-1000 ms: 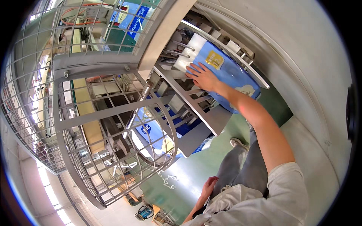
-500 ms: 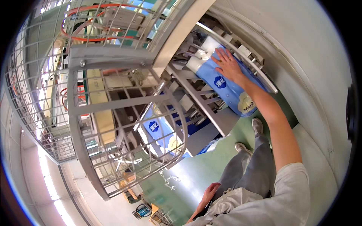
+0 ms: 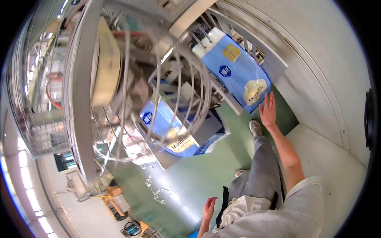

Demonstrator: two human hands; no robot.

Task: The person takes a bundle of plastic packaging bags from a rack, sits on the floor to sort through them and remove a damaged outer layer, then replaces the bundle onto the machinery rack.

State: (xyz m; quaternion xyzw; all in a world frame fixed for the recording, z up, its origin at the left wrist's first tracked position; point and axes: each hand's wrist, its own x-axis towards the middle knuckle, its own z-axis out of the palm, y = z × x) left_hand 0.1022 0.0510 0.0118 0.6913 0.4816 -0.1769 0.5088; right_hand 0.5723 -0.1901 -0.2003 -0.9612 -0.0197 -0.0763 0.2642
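Note:
My right hand, fingers stretched out, is at the lower end of a stack of blue plastic packaging bags; whether the fingertips touch it I cannot tell. The stack has a white upper end with metal pins through it and lies on a slanted metal rack. My left hand hangs low near my waist, fingers loosely extended, holding nothing visible. A second stack of blue bags lies further left, partly behind the wire guard.
A grey wire cage guard, blurred in places, stands close on the left. Pale machine panels rise on the right. White scraps lie on the green floor. Boxes stand at the lower left.
My right hand has slid from the upper part of the bag stack to its lower end. The left hand has moved away from my thigh. The wire guard looms larger as the view shifts.

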